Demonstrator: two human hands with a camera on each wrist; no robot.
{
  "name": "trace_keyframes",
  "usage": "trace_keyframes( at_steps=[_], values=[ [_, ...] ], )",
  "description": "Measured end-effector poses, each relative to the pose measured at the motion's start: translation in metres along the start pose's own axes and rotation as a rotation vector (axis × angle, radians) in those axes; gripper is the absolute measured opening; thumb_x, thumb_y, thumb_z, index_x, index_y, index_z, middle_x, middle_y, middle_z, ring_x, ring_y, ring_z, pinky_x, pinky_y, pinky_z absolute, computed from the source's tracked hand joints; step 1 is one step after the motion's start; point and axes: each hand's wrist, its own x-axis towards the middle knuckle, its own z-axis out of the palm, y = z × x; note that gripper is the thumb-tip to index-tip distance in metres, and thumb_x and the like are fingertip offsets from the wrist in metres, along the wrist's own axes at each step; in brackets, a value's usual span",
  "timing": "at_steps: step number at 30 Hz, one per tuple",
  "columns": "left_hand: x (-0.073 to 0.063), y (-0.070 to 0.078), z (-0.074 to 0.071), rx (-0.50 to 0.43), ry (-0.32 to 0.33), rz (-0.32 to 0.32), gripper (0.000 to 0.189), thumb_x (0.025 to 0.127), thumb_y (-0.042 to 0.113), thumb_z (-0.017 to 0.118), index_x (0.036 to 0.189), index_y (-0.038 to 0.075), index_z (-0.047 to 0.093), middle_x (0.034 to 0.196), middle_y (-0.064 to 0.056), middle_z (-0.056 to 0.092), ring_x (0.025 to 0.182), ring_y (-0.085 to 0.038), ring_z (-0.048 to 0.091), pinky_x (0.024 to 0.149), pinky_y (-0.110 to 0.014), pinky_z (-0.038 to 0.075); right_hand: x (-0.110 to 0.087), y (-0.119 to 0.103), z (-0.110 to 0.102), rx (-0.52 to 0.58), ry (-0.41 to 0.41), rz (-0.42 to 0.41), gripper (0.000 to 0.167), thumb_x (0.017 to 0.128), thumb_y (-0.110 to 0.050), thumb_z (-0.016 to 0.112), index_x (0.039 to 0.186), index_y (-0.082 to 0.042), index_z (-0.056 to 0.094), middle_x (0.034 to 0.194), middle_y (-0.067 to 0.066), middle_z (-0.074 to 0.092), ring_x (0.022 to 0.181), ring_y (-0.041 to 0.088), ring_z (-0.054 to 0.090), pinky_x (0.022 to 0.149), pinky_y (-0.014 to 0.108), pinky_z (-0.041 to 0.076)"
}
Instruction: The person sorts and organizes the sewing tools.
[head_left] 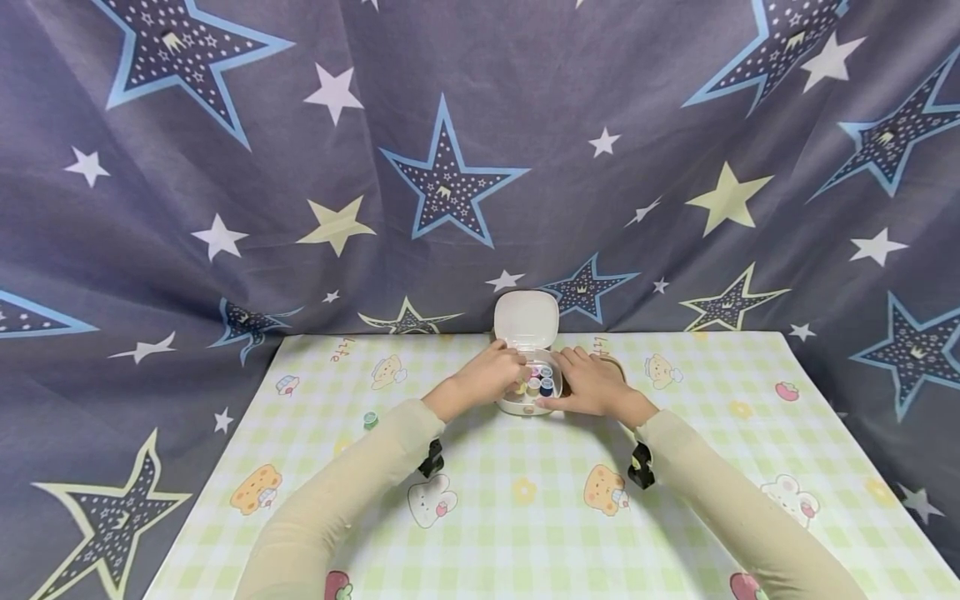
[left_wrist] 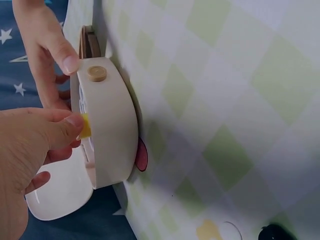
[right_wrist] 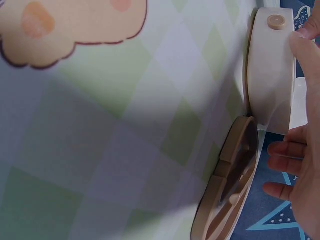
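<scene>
A small white sewing box (head_left: 527, 408) stands with its lid (head_left: 527, 319) raised at the back. Several thread spools (head_left: 546, 387), among them a dark blue and a cream one, sit inside. My left hand (head_left: 491, 377) reaches over the box's left side. In the left wrist view, my left hand (left_wrist: 37, 140) pinches a small yellow piece (left_wrist: 86, 126), probably a thread spool, at the box opening. My right hand (head_left: 592, 383) rests on the right side, its thumb touching the front rim. In the right wrist view, the other fingers (right_wrist: 287, 157) extend loosely beside the box.
Right of the box, partly behind my right hand, lies a brown compartmented tray (right_wrist: 235, 175). A small green spool (head_left: 371, 420) stands on the checked tablecloth (head_left: 525, 533) at the left. A starry curtain (head_left: 450, 275) hangs directly behind the table.
</scene>
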Motion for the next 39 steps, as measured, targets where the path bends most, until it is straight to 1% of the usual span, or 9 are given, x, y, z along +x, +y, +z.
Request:
trace_keyframes(
  at_steps=[8,11,16,25,32,34,37,39],
  values=[
    [0.003,0.000,0.008,0.044,0.009,-0.003,0.019,0.086,0.025,0.080,0.104,0.022,0.076,0.104,0.004,0.075,0.097,-0.016,0.067,0.091,-0.037,0.042,-0.001,0.000,0.000,0.000,0.005,-0.005,0.107,0.083,-0.082,0.053,0.152,-0.002,0.042,0.142,0.016,0.056,0.129,0.032,0.053,0.099,0.055,0.050],
    [0.003,0.000,0.011,0.053,0.017,-0.006,0.016,0.087,0.025,0.079,0.102,0.021,0.076,0.103,0.005,0.075,0.098,-0.017,0.067,0.092,-0.037,0.042,-0.001,0.000,0.001,0.004,0.004,-0.007,0.107,0.083,-0.082,0.054,0.152,-0.001,0.042,0.143,0.017,0.056,0.128,0.033,0.054,0.099,0.054,0.050],
    [0.002,0.000,0.014,0.052,0.032,-0.003,0.012,0.089,0.025,0.078,0.099,0.021,0.077,0.099,0.004,0.075,0.096,-0.018,0.066,0.093,-0.038,0.042,-0.001,0.000,0.002,0.013,0.009,-0.008,0.106,0.084,-0.081,0.054,0.152,-0.002,0.042,0.142,0.016,0.056,0.127,0.032,0.054,0.097,0.052,0.051],
    [0.001,-0.001,0.018,0.065,0.077,0.015,0.012,0.085,0.026,0.080,0.095,0.022,0.075,0.099,0.005,0.074,0.095,-0.017,0.064,0.089,-0.037,0.042,-0.001,0.002,0.003,-0.002,0.025,-0.013,0.105,0.083,-0.081,0.055,0.152,-0.003,0.043,0.138,0.014,0.058,0.123,0.030,0.056,0.092,0.048,0.053],
    [0.002,0.000,0.017,0.088,0.058,0.002,0.011,0.087,0.026,0.078,0.097,0.022,0.077,0.099,0.005,0.075,0.096,-0.017,0.065,0.091,-0.037,0.041,0.001,0.003,0.005,0.008,0.017,-0.007,0.105,0.083,-0.082,0.055,0.153,-0.003,0.043,0.140,0.014,0.057,0.125,0.030,0.054,0.093,0.049,0.052],
    [0.002,0.000,0.016,0.096,0.053,-0.006,0.009,0.088,0.026,0.077,0.096,0.022,0.078,0.097,0.006,0.075,0.094,-0.017,0.065,0.092,-0.037,0.040,0.001,0.004,0.005,0.007,0.011,-0.001,0.106,0.083,-0.082,0.055,0.153,-0.004,0.042,0.141,0.014,0.056,0.126,0.030,0.054,0.094,0.049,0.052],
    [0.002,0.001,0.016,0.105,0.058,-0.011,0.007,0.088,0.026,0.077,0.093,0.023,0.078,0.094,0.006,0.075,0.091,-0.016,0.065,0.091,-0.037,0.039,0.001,0.004,0.005,0.005,0.022,-0.005,0.105,0.083,-0.081,0.056,0.152,-0.004,0.043,0.139,0.014,0.057,0.124,0.030,0.055,0.093,0.049,0.052],
    [0.002,0.002,0.015,0.109,0.059,-0.011,0.007,0.087,0.027,0.078,0.093,0.023,0.078,0.095,0.006,0.076,0.091,-0.017,0.065,0.090,-0.037,0.040,0.000,0.004,0.006,0.005,0.028,-0.012,0.104,0.083,-0.081,0.056,0.152,-0.003,0.043,0.138,0.015,0.057,0.123,0.030,0.055,0.092,0.049,0.052]
  ],
)
